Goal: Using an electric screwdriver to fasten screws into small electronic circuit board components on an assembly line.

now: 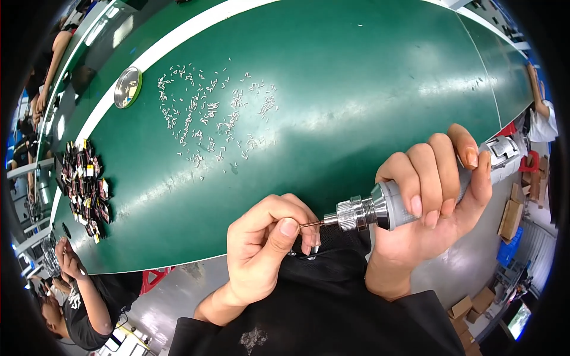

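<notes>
An electric screwdriver, grey with a silver knurled collar, lies slanted across my right palm. My right hand is closed, its fingers wrapped round the body. From the collar a thin bit points left toward my left hand. There my thumb and forefinger pinch the end of the bit; whether something small sits between them is hidden. Both hands are above the near edge of the green table, in front of my dark shirt. Many tiny silver pins lie scattered on the tabletop beyond my left hand.
A round shallow dish with a green rim stands at the table's far left. Nearer on that side lies a heap of small black packets. A co-worker's hand is at the lower left. Cardboard boxes stand on the right.
</notes>
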### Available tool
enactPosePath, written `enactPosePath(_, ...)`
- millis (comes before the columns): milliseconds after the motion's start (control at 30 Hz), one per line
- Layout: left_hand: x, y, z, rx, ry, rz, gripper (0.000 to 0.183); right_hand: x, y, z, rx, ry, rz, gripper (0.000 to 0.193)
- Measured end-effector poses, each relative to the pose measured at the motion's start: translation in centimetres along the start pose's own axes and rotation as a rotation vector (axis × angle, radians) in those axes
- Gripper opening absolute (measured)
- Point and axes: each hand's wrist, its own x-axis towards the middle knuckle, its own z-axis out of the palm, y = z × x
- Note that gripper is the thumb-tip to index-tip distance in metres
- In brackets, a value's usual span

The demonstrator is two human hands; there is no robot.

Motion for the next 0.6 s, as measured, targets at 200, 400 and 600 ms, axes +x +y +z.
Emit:
enactPosePath(200,0.2,0.0,-0.1,-0.010,-0.013,-0.021,0.020,-0.2,-0.1,0.0,-0.008,-0.009,-0.028,0.020)
enactPosePath(400,0.3,0.2,0.0,-0.025,-0.003,-0.077,0.020,-0.4,-0.2,-0.1,-0.031,-0.064,-0.021,0.020)
enactPosePath(600,0.2,-1.1,0.4,0.626,0.078,0.228,0.017,-0.9,-0.6,-0.8,-0.146,-0.030,-0.023,0.019)
